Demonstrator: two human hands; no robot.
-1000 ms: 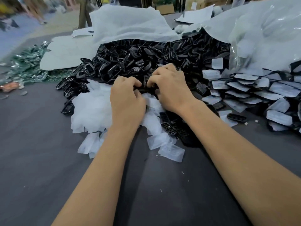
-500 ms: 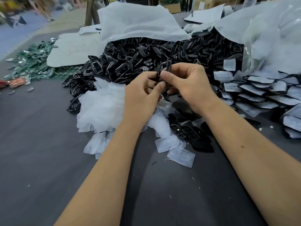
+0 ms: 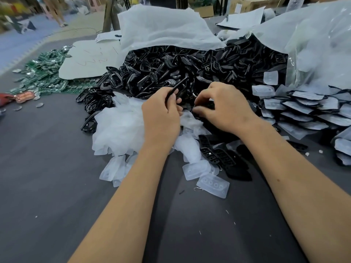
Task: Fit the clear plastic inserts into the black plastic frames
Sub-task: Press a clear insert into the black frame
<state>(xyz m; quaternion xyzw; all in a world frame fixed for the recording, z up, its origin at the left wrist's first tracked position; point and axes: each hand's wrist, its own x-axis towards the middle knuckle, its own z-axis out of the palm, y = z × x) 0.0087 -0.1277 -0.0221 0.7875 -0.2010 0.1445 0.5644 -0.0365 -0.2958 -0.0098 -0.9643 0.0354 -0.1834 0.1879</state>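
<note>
My left hand (image 3: 161,114) grips a black plastic frame (image 3: 179,86) that sticks up edge-on above its fingers. My right hand (image 3: 222,105) is lowered with curled fingertips onto black parts beside the clear inserts; what it pinches is hidden under the fingers. A heap of clear plastic inserts (image 3: 121,126) lies under and left of my left hand. Loose inserts (image 3: 213,185) lie nearer me. A big pile of black frames (image 3: 171,69) spills from a bag behind both hands.
Fitted frames with inserts (image 3: 307,109) are stacked in rows at the right. Black perforated parts (image 3: 220,156) lie between my forearms. Green circuit boards (image 3: 43,73) cover the far left. White and clear plastic bags (image 3: 313,44) sit behind. The grey tabletop (image 3: 47,186) spreads left.
Both hands held one black frame together half a second ago. Now the left hand keeps the frame alone, and the right hand has dropped right and down to the parts on the table.
</note>
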